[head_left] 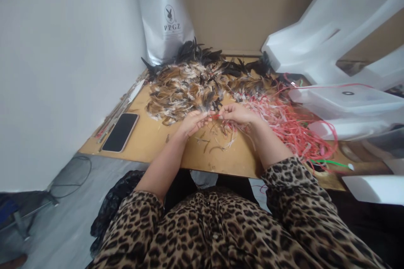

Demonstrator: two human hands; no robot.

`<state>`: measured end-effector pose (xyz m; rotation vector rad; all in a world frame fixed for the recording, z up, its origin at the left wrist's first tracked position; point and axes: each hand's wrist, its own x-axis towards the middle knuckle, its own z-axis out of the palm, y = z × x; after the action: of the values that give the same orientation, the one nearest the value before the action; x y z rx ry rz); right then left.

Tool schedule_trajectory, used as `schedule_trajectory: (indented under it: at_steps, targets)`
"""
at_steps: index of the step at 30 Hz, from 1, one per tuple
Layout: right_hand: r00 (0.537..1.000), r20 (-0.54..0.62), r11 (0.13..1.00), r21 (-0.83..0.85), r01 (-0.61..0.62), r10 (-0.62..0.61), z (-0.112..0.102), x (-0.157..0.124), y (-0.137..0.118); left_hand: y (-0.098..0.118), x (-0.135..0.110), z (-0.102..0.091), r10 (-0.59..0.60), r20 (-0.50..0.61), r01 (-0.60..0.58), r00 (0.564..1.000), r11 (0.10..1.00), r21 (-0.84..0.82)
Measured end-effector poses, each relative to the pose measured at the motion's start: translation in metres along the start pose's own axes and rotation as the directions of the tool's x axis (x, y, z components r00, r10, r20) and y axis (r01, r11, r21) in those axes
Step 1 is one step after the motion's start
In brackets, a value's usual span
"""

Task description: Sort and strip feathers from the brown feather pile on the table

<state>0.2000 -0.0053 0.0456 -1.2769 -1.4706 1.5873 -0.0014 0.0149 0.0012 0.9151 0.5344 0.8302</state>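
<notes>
Feather tuft (207, 101) and red strand (215, 116) meet at the fingertips

The left hand (195, 122) has its fingers drawn narrow, apparently around the base of the Feather tuft, whose dark upper part rises just beyond the thumb and fingertips. The red strand lies at those same fingertips and spans the short gap to the right hand (238, 113), where thumb and forefinger close in a pinch on it. Blur hides exactly how strand and quills touch.

Both hands are above the tabletop (232, 162), with loose feather scraps (210, 145) just on the near side of them. A pile of brown and black feathers (176, 86) spreads beyond the fingers; a tangle of pink-red strands (293, 128) lies beside the right forearm. A smartphone (120, 132) lies flat, well apart from the left hand, and a silver bag (166, 21) marked PPGZ stands behind the feathers.
</notes>
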Motion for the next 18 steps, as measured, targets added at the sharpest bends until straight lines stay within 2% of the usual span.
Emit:
schedule_trajectory:
  at_steps: [7,13,16,18]
  targets:
    - [0.998,-0.004,0.953,-0.298,0.064,-0.068,0.004,0.001,-0.005,-0.002,0.0,-0.002,-0.07,-0.018,0.071,0.997,0.996,0.061]
    - [0.992,-0.018,0.836,-0.541,0.093,-0.122,0.013,-0.006,-0.02,-0.001,-0.001,0.001,-0.105,-0.031,0.109,0.994,0.979,0.172]
    - [0.989,-0.003,0.789,-0.603,0.116,-0.148,0.019,-0.009,-0.027,0.001,-0.002,0.001,-0.114,-0.035,0.119,0.993,0.968,0.223]
    - [0.991,0.008,0.8,-0.59,0.112,-0.133,0.02,-0.009,-0.028,0.002,-0.002,-0.001,-0.119,-0.042,0.125,0.992,0.96,0.252]
